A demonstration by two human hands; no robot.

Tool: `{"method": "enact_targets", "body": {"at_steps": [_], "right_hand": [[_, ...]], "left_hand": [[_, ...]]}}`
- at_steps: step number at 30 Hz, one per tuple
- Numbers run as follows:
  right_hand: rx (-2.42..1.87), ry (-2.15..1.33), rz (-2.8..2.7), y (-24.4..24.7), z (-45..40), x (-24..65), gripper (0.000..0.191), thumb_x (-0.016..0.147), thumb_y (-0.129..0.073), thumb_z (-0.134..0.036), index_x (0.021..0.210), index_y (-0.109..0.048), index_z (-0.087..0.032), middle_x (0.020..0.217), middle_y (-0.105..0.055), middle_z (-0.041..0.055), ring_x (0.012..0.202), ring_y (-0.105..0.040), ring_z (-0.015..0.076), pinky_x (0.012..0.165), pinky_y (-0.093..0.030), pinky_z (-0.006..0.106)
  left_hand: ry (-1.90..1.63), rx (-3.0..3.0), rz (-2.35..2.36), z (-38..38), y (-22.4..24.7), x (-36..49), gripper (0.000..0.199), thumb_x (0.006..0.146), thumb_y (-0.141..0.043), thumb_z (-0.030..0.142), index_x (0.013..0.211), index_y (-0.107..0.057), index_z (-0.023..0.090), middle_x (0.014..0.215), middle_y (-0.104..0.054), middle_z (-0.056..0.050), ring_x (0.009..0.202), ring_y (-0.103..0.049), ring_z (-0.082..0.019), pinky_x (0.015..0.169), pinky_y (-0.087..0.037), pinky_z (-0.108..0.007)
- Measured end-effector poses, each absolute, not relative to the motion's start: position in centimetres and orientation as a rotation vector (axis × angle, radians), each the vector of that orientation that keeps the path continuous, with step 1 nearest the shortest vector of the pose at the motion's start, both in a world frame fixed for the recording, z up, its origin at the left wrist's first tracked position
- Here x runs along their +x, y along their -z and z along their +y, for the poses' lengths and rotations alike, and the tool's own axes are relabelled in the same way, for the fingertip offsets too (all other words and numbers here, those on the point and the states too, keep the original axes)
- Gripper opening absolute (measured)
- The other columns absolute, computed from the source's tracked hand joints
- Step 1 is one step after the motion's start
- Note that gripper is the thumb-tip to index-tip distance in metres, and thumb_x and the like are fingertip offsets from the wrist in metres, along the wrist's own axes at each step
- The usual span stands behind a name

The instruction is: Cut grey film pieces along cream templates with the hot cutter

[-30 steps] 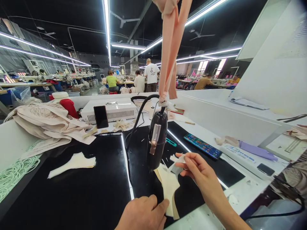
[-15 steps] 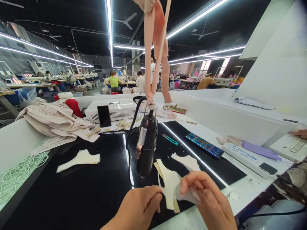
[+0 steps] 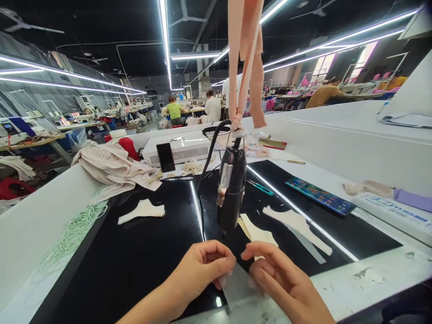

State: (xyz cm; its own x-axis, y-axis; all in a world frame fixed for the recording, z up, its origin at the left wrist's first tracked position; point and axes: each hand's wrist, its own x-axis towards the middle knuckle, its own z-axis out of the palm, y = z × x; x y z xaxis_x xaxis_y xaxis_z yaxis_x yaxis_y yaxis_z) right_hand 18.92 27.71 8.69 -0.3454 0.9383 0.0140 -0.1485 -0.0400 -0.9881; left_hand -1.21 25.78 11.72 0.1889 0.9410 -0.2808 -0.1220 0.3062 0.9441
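My left hand [image 3: 205, 270] has its thumb and fingertips pinched together on the corner of a thin translucent sheet [image 3: 241, 290] at the front edge of the black board [image 3: 151, 252]. My right hand [image 3: 278, 274] is just right of it, thumb and forefinger apart, its lower fingers blurred beside the sheet. Behind the right hand lies a cream cut piece [image 3: 258, 231], partly covered by it. Farther right is a pale curved piece [image 3: 297, 225] with a grey strip under it. A black handheld tool [image 3: 231, 189] hangs on pink cloth strips above the board.
Another cream piece [image 3: 143, 210] lies left on the board. Green cord [image 3: 76, 231] and piled beige fabric [image 3: 114, 164] are at the left. Teal snips [image 3: 261, 187] and a large lit phone [image 3: 319, 195] lie right, a dark phone [image 3: 165, 157] stands behind. Several people sit far back.
The view has turned left. My hands have moved off the cream piece to the board's front edge, with the translucent sheet now between them. My left fingertips have closed together.
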Motion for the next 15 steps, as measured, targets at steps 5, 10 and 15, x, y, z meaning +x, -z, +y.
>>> {"method": "enact_targets", "body": {"at_steps": [5, 10, 15], "right_hand": [[-1.006, -1.626, -1.361, -7.5, 28.2, 19.0, 0.037, 0.082, -0.073, -0.056, 0.103, -0.074, -0.025, 0.076, -0.068, 0.0026, 0.066, -0.064, 0.0190, 0.056, -0.053, 0.027], [-1.085, -1.585, -1.519, -7.2, 28.1, 17.9, 0.028, 0.081, -0.070, -0.051, 0.091, -0.077, -0.025, 0.065, -0.067, 0.0008, 0.060, -0.064, 0.0182, 0.056, -0.053, 0.026], [-1.059, -1.581, -1.590, -7.6, 28.3, 16.5, 0.016, 0.079, -0.069, -0.040, 0.078, -0.074, -0.025, 0.061, -0.063, -0.0023, 0.059, -0.059, 0.0145, 0.057, -0.046, 0.023]], "left_hand": [[-0.961, 0.973, 1.210, 24.7, -12.1, -3.4, 0.046, 0.075, -0.085, 0.055, 0.088, -0.069, 0.013, 0.068, -0.056, 0.002, 0.057, -0.047, -0.009, 0.055, -0.039, -0.022], [-1.023, 0.978, 1.268, 24.0, -12.1, -5.2, 0.044, 0.078, -0.084, 0.053, 0.089, -0.069, 0.014, 0.066, -0.055, 0.003, 0.057, -0.046, -0.008, 0.054, -0.039, -0.020], [-1.035, 1.003, 1.316, 23.8, -11.9, -6.9, 0.046, 0.078, -0.083, 0.056, 0.089, -0.068, 0.014, 0.067, -0.057, 0.002, 0.056, -0.047, -0.009, 0.054, -0.041, -0.021]]}}
